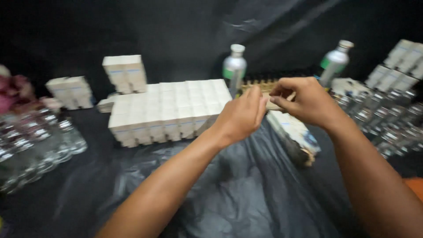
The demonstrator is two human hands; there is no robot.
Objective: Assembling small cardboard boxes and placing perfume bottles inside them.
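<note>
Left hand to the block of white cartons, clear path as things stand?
Probably yes. The left hand hovers just right of the block of white cartons, nothing between them. But its fingers meet the right hand on a small flat piece, blurred, so it looks occupied.

The boxes [169, 110] are white with a thin blue stripe, and the sheet [229, 194] under them is glossy black. Two bottles [233, 66] are silver with green labels and white caps; the jars [39, 141] are clear glass, beside pink flowers [13, 90].
</note>
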